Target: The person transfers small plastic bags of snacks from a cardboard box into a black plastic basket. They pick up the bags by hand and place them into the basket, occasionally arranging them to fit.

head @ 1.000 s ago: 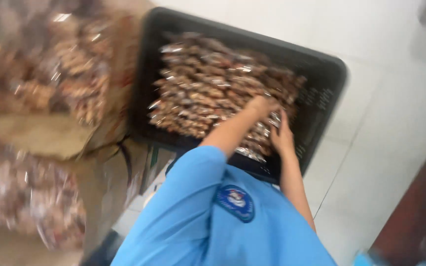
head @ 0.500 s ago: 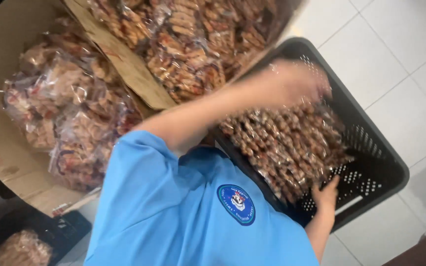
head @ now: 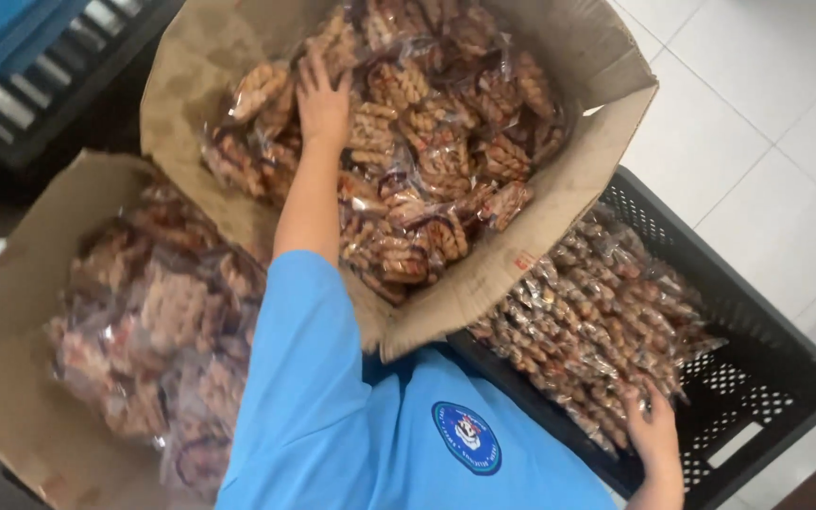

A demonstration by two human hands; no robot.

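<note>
My left hand (head: pixel 323 99) reaches far up into a big cardboard box (head: pixel 578 179) heaped with clear packets of brown twisted snacks (head: pixel 427 161). Its fingers lie spread on the packets at the box's far left side. My right hand (head: pixel 655 436) is low at the right, at the near edge of a black plastic crate (head: pixel 776 378). That crate is filled with smaller packets of brown snacks (head: pixel 597 321). The hand's fingertips are pushed in among them, so its grip is hidden. My blue shirt (head: pixel 370 434) covers the bottom middle.
A second open cardboard box (head: pixel 11 378) with larger bags of snacks (head: pixel 158 331) stands at the left. The first box overlaps the crate's left corner. White floor tiles (head: pixel 767 113) lie to the right, and a dark slatted pallet (head: pixel 59 76) is at the top left.
My left hand has swung from above the crate up into the cardboard box. My right hand stays at the crate's near edge. The view has shifted.
</note>
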